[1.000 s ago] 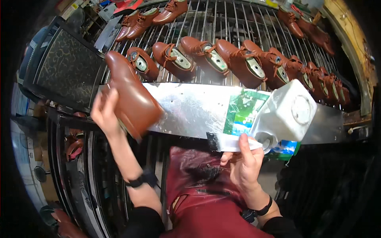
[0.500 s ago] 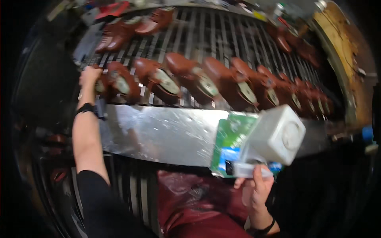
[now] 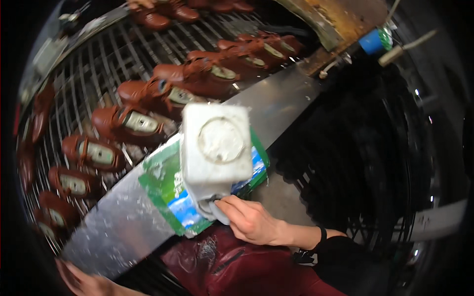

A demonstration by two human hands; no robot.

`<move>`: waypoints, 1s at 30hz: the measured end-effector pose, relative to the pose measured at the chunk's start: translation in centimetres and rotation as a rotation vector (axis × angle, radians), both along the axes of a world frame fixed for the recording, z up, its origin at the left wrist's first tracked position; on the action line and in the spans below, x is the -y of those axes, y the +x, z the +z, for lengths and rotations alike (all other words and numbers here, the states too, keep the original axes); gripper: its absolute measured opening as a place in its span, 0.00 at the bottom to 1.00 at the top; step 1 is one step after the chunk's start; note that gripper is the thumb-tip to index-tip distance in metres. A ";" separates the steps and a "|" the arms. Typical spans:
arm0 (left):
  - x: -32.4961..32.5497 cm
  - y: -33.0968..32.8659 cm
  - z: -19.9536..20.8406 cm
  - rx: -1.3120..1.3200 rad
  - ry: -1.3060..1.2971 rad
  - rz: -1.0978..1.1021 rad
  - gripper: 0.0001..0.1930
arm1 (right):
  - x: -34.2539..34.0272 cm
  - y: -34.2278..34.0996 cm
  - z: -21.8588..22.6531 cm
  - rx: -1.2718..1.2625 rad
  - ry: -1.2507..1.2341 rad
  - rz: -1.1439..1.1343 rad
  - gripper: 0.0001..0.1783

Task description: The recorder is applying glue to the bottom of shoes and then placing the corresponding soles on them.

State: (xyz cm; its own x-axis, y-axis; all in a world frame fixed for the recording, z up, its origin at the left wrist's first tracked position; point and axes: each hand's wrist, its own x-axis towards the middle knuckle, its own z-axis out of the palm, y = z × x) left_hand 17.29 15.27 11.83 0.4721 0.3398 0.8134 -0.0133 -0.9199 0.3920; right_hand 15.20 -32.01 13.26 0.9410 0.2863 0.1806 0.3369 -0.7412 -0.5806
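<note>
Several brown shoes (image 3: 123, 122) are lying in a curved row on the wire rack (image 3: 98, 64), soles up, running from the lower left edge toward the upper middle. Low at the left, the left hand (image 3: 81, 280) is showing only in part at the bottom edge, below the shiny metal shelf (image 3: 113, 232); it is too blurred to tell whether its fingers are spread or closed, and it is holding nothing that can be seen. The metal shelf is stretching diagonally from the lower left up toward the right, just in front of the rack. Near its middle, a green and blue printed sheet (image 3: 165, 190) is lying flat on the metal. On that sheet, a white square plastic container (image 3: 217, 145) with a round lid is sitting. The right hand (image 3: 252, 222) is coming in from the right, its fingers curling closed around the container's lower front part, where a spout or handle seems to be. A dark red apron (image 3: 237, 269) is filling the lower middle. At the upper right, a worn wooden beam (image 3: 340, 19) is slanting past the rack.
</note>
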 end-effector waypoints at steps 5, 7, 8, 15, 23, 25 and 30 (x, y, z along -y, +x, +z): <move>16.3 2.3 5.6 -0.168 -0.189 -0.424 0.17 | -1.1 0.5 -1.3 0.348 0.027 -0.244 0.25; 18.0 2.5 6.7 -0.428 -0.324 -0.807 0.13 | -0.7 -0.4 1.3 0.251 0.040 -0.312 0.23; 19.1 2.8 7.5 -0.624 -0.323 -0.964 0.11 | 0.1 -1.0 2.8 0.152 0.058 -0.339 0.22; 35.6 3.1 18.6 -1.077 -0.308 -1.437 0.08 | 13.3 -21.6 4.8 -0.343 0.426 -1.229 0.18; 59.4 -7.3 19.0 -1.576 0.342 -1.726 0.12 | 16.5 -56.3 -14.6 -0.638 1.057 -2.272 0.14; 65.7 -12.0 16.0 -1.589 0.686 -1.776 0.14 | 16.9 -60.8 -17.6 -0.830 1.289 -2.430 0.16; 80.4 -27.4 1.8 -2.399 0.521 -1.562 0.16 | 23.4 -64.7 -20.9 -0.794 1.398 -2.227 0.20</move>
State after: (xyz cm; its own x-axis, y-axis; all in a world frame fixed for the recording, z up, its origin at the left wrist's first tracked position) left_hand -10.07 -65.10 13.59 -0.2890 -0.5395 -0.7908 -0.3692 -0.6994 0.6120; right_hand -49.54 -55.46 -7.60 -0.3530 -0.3620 -0.8628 -0.1876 0.9308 -0.3138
